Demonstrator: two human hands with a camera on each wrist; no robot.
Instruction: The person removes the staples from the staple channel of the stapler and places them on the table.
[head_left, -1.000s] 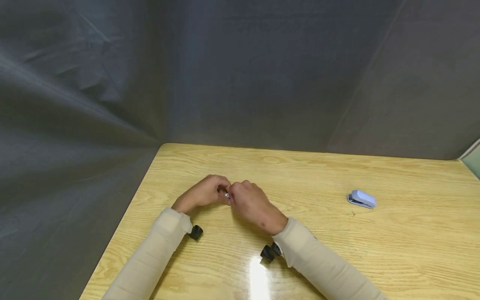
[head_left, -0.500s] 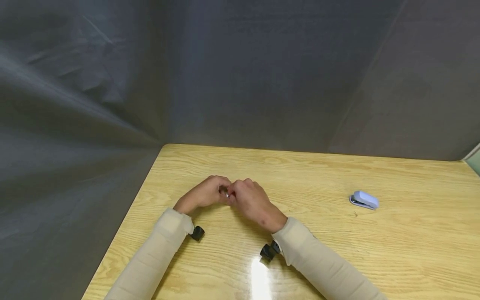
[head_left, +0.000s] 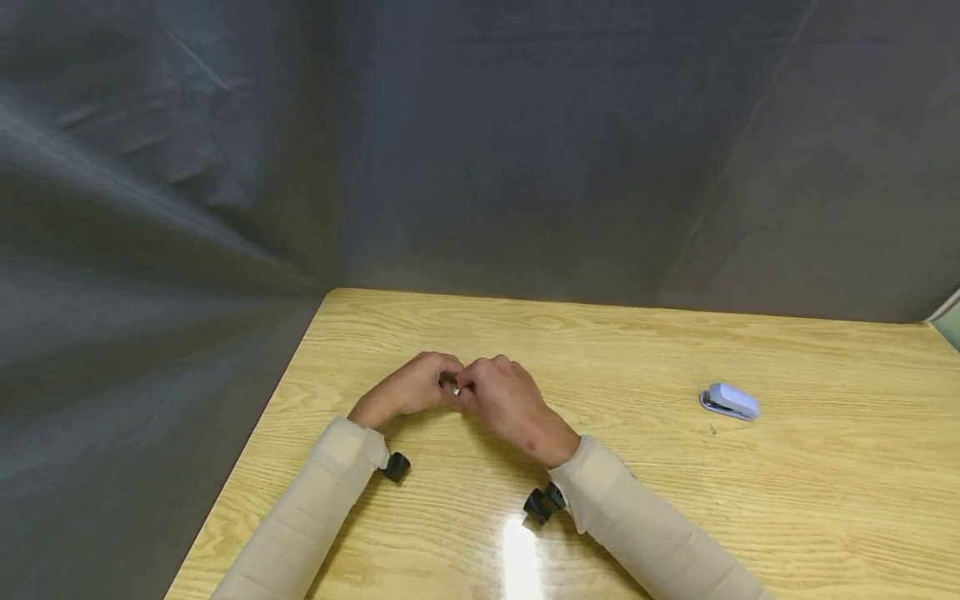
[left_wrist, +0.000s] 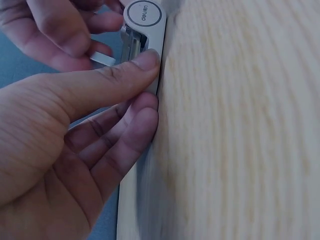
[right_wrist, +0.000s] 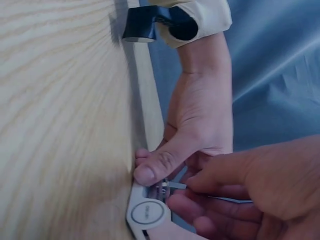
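Note:
Both hands meet over the wooden table (head_left: 675, 500), left of its middle. My left hand (head_left: 416, 385) grips a small white device (left_wrist: 146, 20) with a round badge between thumb and fingers (left_wrist: 135, 115). The device's metal inside shows at its open side. My right hand (head_left: 504, 398) pinches a thin metal strip (right_wrist: 172, 186) at that opening, seen also as the strip (left_wrist: 102, 60) in the left wrist view. In the head view only a glint of the device (head_left: 450, 385) shows between the knuckles.
A pale blue stapler (head_left: 729, 401) lies on the table to the right, well away from the hands. Black wrist cameras (head_left: 395, 467) (head_left: 543, 502) sit under both sleeves. Grey cloth hangs behind and along the table's left edge (head_left: 247, 433).
The hands stay pressed together at the same spot. The fingers have shifted only slightly around the device.

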